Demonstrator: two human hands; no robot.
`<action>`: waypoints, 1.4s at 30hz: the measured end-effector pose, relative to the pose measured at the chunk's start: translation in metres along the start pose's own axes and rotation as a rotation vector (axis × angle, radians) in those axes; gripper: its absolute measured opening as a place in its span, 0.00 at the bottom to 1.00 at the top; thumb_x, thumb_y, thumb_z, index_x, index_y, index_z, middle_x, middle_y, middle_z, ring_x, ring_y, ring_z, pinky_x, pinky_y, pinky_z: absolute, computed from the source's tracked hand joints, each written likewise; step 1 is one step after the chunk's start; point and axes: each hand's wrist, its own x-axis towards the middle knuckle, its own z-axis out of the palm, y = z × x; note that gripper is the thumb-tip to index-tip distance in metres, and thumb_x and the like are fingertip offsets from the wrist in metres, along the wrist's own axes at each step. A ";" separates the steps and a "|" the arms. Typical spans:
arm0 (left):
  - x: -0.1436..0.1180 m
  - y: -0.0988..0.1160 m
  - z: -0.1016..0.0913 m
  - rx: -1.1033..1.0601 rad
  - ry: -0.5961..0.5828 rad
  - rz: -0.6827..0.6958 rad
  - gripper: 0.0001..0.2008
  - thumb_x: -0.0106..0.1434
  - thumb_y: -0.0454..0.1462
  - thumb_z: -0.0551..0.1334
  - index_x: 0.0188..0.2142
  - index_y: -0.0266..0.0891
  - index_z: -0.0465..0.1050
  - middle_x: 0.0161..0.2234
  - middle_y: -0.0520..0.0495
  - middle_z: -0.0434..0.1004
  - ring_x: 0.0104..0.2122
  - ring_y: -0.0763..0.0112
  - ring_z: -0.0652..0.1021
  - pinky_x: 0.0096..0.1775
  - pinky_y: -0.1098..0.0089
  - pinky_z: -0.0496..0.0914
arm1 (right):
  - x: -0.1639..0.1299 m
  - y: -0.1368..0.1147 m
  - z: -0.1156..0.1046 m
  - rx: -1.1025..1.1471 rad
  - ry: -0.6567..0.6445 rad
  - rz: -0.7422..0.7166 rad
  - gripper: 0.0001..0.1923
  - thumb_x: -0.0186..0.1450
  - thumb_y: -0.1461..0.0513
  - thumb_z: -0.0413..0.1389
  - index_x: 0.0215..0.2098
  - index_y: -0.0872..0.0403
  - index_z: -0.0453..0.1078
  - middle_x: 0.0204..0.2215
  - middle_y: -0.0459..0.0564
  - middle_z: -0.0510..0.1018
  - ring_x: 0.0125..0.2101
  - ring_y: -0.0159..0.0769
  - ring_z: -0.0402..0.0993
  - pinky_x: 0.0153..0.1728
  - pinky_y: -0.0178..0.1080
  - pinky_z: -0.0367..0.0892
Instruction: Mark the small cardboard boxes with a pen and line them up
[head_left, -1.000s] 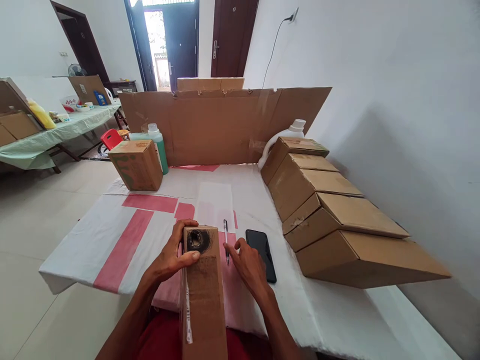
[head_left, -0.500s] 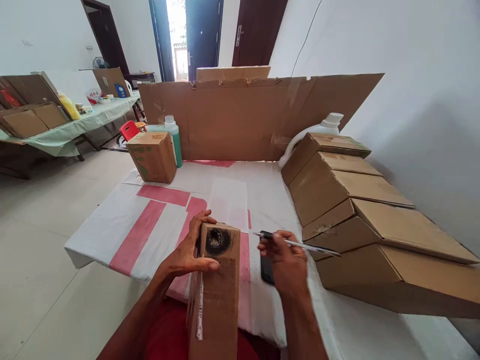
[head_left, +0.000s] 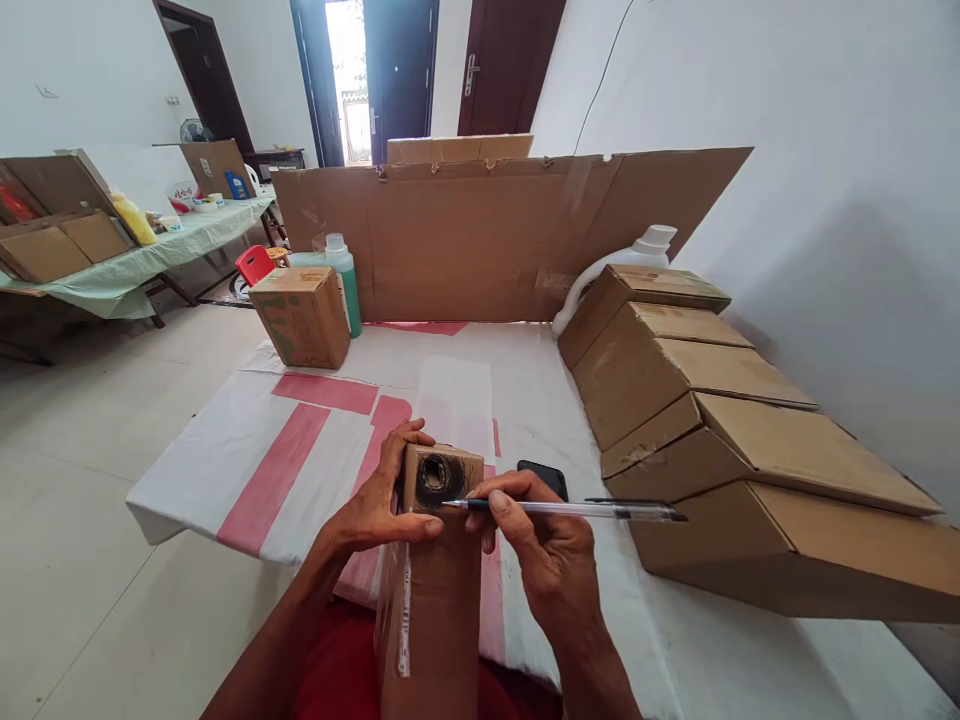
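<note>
A narrow cardboard box (head_left: 439, 600) stands on end in front of me, near a lap in red cloth. Around a hole near its top edge is a dark scribbled ring (head_left: 436, 480). My left hand (head_left: 382, 500) grips the box's left side, thumb across the front face. Between the thumb and fingers of my right hand (head_left: 544, 535) is a clear pen (head_left: 570, 509) with a black grip, its tip at the ring's lower right edge. Partly hidden behind that hand, a black phone (head_left: 546, 478) lies on the table.
Several cardboard boxes (head_left: 720, 440) lean in a row along the table's right side. A tall cardboard sheet (head_left: 465, 240) stands across the back. At the back left are a small box (head_left: 300, 318) and a green bottle (head_left: 343, 285). White-and-red cloth (head_left: 277, 470) covers the table.
My right hand has moved left with the pen, bringing its tip onto the ring's edge. More of the phone's far end shows. My left hand keeps its hold on the box.
</note>
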 end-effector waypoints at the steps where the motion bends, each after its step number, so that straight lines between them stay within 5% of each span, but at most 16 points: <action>1: 0.000 -0.001 -0.001 0.003 -0.002 0.004 0.51 0.52 0.61 0.72 0.65 0.43 0.54 0.65 0.35 0.55 0.69 0.41 0.58 0.68 0.47 0.53 | 0.003 -0.001 -0.005 0.001 0.029 0.000 0.12 0.73 0.54 0.58 0.35 0.52 0.75 0.27 0.44 0.79 0.22 0.27 0.72 0.26 0.31 0.69; 6: -0.004 -0.004 -0.007 0.006 0.020 -0.026 0.45 0.52 0.60 0.72 0.62 0.44 0.59 0.70 0.36 0.50 0.71 0.39 0.52 0.69 0.46 0.49 | 0.040 0.007 -0.036 -0.178 0.235 0.104 0.16 0.74 0.48 0.52 0.38 0.51 0.66 0.42 0.52 0.81 0.26 0.32 0.76 0.19 0.32 0.63; 8: -0.006 -0.004 -0.008 -0.001 0.036 -0.040 0.45 0.53 0.60 0.71 0.62 0.45 0.59 0.72 0.36 0.47 0.72 0.39 0.52 0.69 0.45 0.50 | 0.057 0.025 -0.047 -0.503 0.199 0.249 0.16 0.75 0.50 0.48 0.36 0.51 0.64 0.37 0.51 0.82 0.24 0.32 0.74 0.20 0.33 0.62; 11: -0.008 -0.006 -0.010 -0.003 0.048 -0.047 0.44 0.54 0.60 0.70 0.62 0.46 0.59 0.72 0.37 0.48 0.72 0.40 0.52 0.69 0.45 0.51 | 0.068 0.062 -0.052 -0.797 0.106 0.426 0.13 0.69 0.58 0.58 0.27 0.52 0.66 0.26 0.49 0.80 0.24 0.36 0.75 0.28 0.35 0.64; 16: -0.009 -0.013 -0.013 -0.005 0.067 -0.074 0.43 0.54 0.59 0.70 0.62 0.46 0.60 0.73 0.37 0.49 0.72 0.38 0.53 0.69 0.44 0.50 | 0.048 0.104 -0.034 -1.063 0.049 0.601 0.03 0.67 0.64 0.61 0.34 0.56 0.74 0.36 0.62 0.84 0.41 0.49 0.82 0.38 0.40 0.66; 20: -0.009 -0.015 -0.015 0.006 0.067 -0.074 0.43 0.54 0.59 0.70 0.62 0.46 0.60 0.73 0.36 0.50 0.72 0.38 0.53 0.69 0.44 0.51 | 0.029 0.097 -0.038 -1.182 0.080 0.652 0.13 0.72 0.55 0.58 0.47 0.56 0.74 0.47 0.63 0.82 0.48 0.51 0.80 0.44 0.42 0.68; 25: -0.007 -0.010 -0.009 0.013 0.077 -0.062 0.42 0.55 0.60 0.69 0.62 0.46 0.61 0.72 0.37 0.52 0.70 0.40 0.58 0.67 0.46 0.56 | 0.008 0.081 -0.071 -1.277 0.276 0.751 0.27 0.69 0.51 0.60 0.56 0.61 0.68 0.57 0.71 0.72 0.61 0.61 0.69 0.53 0.50 0.67; 30: -0.004 -0.004 -0.002 0.005 0.056 -0.053 0.42 0.55 0.60 0.69 0.62 0.45 0.61 0.72 0.36 0.52 0.70 0.40 0.58 0.67 0.46 0.57 | 0.005 0.089 -0.090 -1.122 0.311 0.792 0.32 0.59 0.50 0.67 0.53 0.63 0.70 0.53 0.73 0.77 0.55 0.61 0.75 0.49 0.49 0.69; 35: -0.009 -0.004 -0.007 0.003 0.066 -0.058 0.41 0.55 0.58 0.69 0.62 0.46 0.61 0.72 0.37 0.51 0.70 0.39 0.58 0.67 0.45 0.54 | 0.007 0.098 -0.087 -0.805 0.325 0.673 0.18 0.62 0.55 0.61 0.45 0.59 0.75 0.45 0.65 0.83 0.49 0.58 0.79 0.47 0.48 0.71; 37: -0.011 -0.005 -0.009 -0.006 0.084 -0.062 0.41 0.55 0.59 0.69 0.62 0.46 0.60 0.73 0.37 0.50 0.70 0.38 0.57 0.68 0.45 0.53 | 0.000 0.093 -0.081 -0.665 0.311 0.598 0.20 0.65 0.53 0.58 0.49 0.58 0.74 0.45 0.61 0.84 0.49 0.54 0.80 0.47 0.47 0.73; 39: -0.011 -0.006 -0.009 -0.013 0.090 -0.067 0.42 0.55 0.59 0.69 0.62 0.46 0.60 0.72 0.36 0.50 0.70 0.38 0.57 0.68 0.45 0.53 | -0.010 0.078 -0.074 -0.444 0.311 0.529 0.26 0.68 0.50 0.55 0.57 0.57 0.69 0.49 0.58 0.83 0.48 0.49 0.81 0.47 0.46 0.75; 42: -0.006 -0.004 -0.005 -0.015 0.073 -0.055 0.42 0.54 0.59 0.69 0.61 0.45 0.61 0.71 0.37 0.53 0.70 0.38 0.58 0.67 0.46 0.56 | -0.022 0.040 -0.061 0.182 0.303 0.468 0.31 0.67 0.49 0.61 0.64 0.51 0.64 0.55 0.57 0.80 0.47 0.47 0.83 0.45 0.48 0.77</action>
